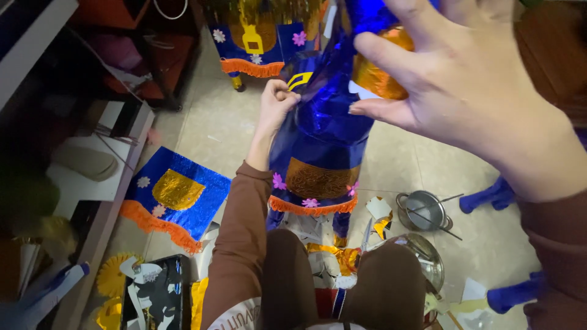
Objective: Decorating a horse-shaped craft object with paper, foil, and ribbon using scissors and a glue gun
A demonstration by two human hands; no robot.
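Tiled floor (220, 128) littered with foil scraps; left hand (278, 101) pinches a blue foil paper figure (321, 140), right hand (452, 79) spread wide, fingertips touching its gold band (376, 79).

thing: blue foil paper figure (321, 131)
look: shiny, with gold patches, pink flowers, orange fringe
pose: held upright above the floor
wrap: gold foil (382, 76) at the top
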